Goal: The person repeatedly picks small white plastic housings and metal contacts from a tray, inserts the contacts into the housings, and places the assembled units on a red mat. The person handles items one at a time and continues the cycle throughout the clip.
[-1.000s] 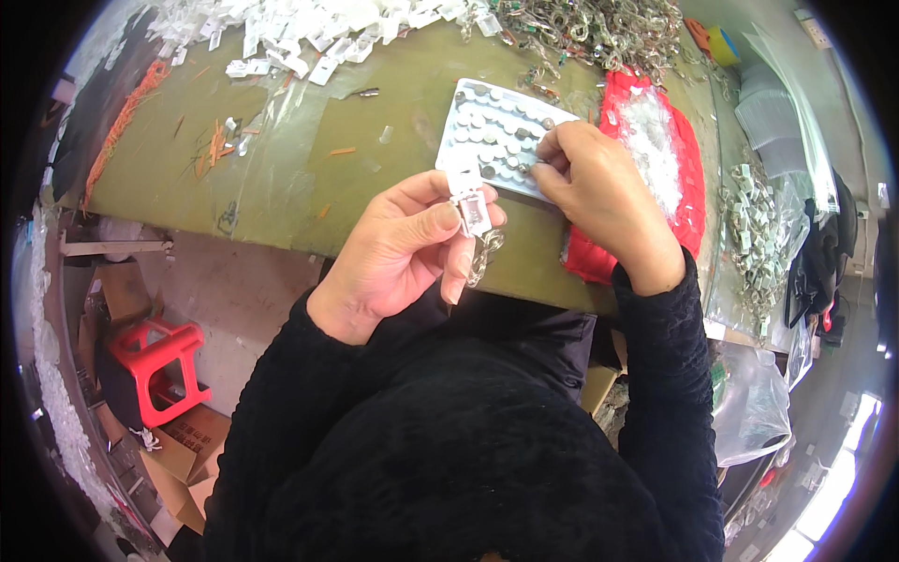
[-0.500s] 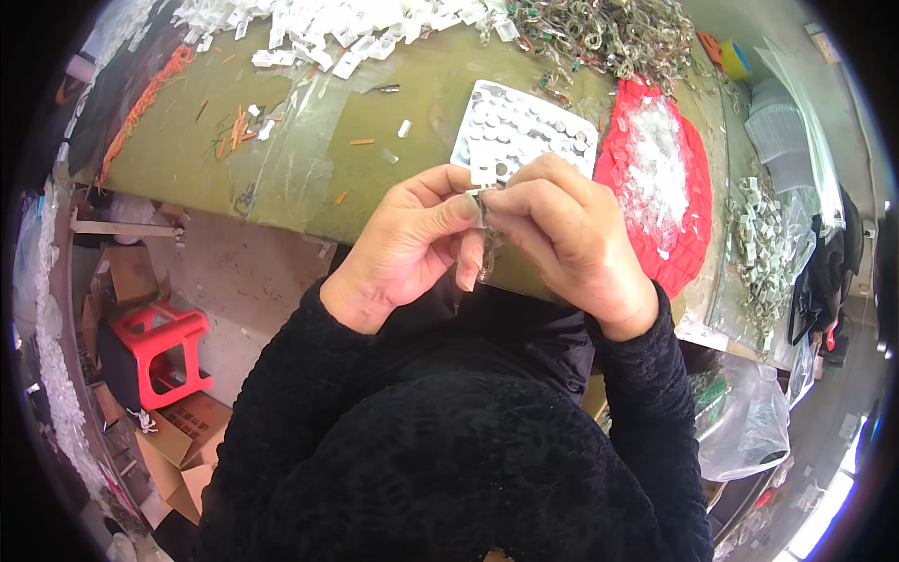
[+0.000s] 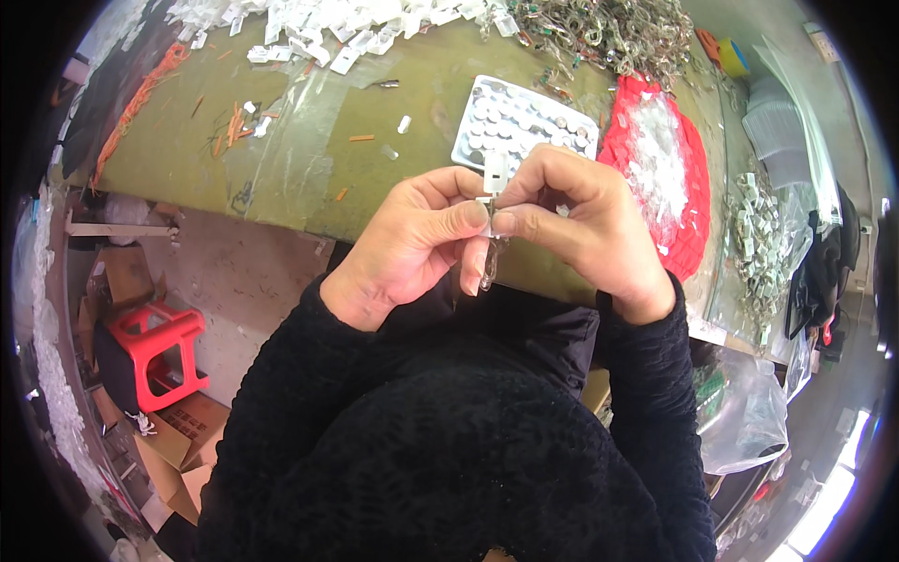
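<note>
My left hand (image 3: 403, 244) is closed, its thumb and fingers pinching a small white plastic case (image 3: 495, 171) with a dark slot. The case stands upright between both hands at the table's near edge. A short metal chain (image 3: 491, 260) hangs below it along the left fingers. From the other side my right hand (image 3: 595, 229) presses thumb and fingers together on the lower part of the case; the fingertips hide what exactly they touch. Just beyond lies a white tray (image 3: 460, 142) with many silver button cells.
White plastic pieces (image 3: 346, 56) are heaped at the far side, beside a pile of metal chains (image 3: 609, 33). Right of the tray lies a red cloth (image 3: 693, 187) with small clear pieces on it. Assembled pieces (image 3: 757, 244) lie farther right. A red stool (image 3: 154, 351) stands at lower left.
The right hand has shifted slightly right and its thumb now lies along the case's lower part. More of the white case shows above the fingers. The left hand has barely moved.
</note>
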Available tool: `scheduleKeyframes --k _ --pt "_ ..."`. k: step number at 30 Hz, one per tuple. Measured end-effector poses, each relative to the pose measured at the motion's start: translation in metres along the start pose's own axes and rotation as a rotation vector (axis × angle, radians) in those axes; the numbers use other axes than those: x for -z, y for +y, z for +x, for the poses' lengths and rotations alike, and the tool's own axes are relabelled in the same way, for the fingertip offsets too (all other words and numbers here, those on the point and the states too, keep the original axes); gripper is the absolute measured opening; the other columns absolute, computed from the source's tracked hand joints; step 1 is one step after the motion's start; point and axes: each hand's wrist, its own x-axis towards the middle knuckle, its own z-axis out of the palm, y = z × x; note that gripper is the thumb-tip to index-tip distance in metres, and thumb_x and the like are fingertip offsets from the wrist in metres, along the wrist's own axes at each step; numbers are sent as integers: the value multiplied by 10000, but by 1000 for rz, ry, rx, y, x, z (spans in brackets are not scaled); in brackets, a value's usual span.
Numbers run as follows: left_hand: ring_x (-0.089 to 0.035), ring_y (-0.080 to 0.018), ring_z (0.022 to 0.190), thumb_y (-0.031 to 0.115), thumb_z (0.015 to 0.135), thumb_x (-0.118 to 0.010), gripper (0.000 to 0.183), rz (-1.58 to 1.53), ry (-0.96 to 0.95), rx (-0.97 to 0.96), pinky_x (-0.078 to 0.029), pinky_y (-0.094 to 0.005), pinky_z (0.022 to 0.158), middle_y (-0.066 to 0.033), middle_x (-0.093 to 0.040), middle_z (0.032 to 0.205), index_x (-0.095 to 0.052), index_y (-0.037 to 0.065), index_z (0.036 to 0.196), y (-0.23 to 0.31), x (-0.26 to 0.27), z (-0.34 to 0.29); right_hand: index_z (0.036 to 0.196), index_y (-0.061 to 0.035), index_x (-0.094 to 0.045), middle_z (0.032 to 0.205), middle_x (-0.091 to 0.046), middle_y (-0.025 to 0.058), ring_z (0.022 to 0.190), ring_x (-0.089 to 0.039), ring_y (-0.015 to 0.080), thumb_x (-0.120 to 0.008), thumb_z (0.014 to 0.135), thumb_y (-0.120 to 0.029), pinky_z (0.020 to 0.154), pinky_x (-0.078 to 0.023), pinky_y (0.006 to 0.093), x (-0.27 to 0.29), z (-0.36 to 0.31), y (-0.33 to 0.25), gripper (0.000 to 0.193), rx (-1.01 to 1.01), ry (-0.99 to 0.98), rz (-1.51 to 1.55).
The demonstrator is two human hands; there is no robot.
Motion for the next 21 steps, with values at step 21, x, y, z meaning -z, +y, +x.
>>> scheduleKeyframes --k 21 --pt "-646 -204 549 153 928 -671 374 -31 49 -47 -556 -293 505 -209 -674 1033 -551 -70 1202 6 3 -39 925 -24 -676 848 -613 107 671 -612 278 -718 818 -45 644 -515 331 -9 15 44 117 377 297 -774"
